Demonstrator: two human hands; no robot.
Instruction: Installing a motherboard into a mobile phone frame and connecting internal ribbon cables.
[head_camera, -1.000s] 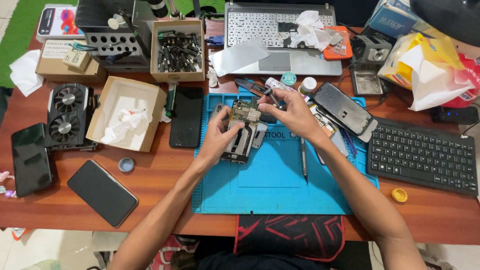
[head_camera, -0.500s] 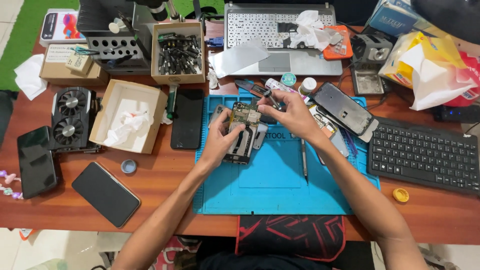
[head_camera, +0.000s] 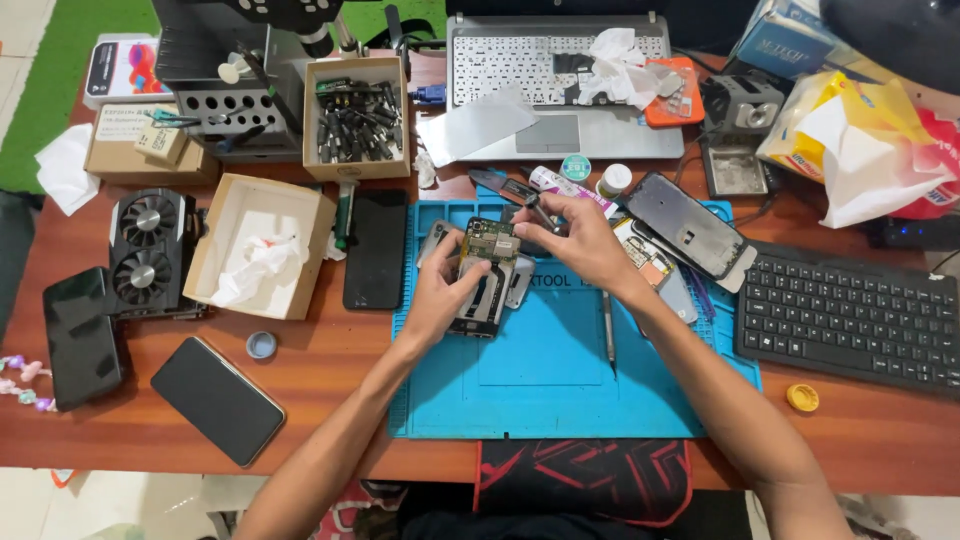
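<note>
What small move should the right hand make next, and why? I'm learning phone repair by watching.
Probably lower the tool tip onto the circuit board. The left hand grips the opened phone over the blue mat, and the right hand pinches a small dark tool right beside the exposed board.

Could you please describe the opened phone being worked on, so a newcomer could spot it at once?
Start at the blue mat mid-desk. Near its upper left edge, the left hand grips the opened phone. Unlike the intact black phones around, its green circuit board is exposed.
</note>
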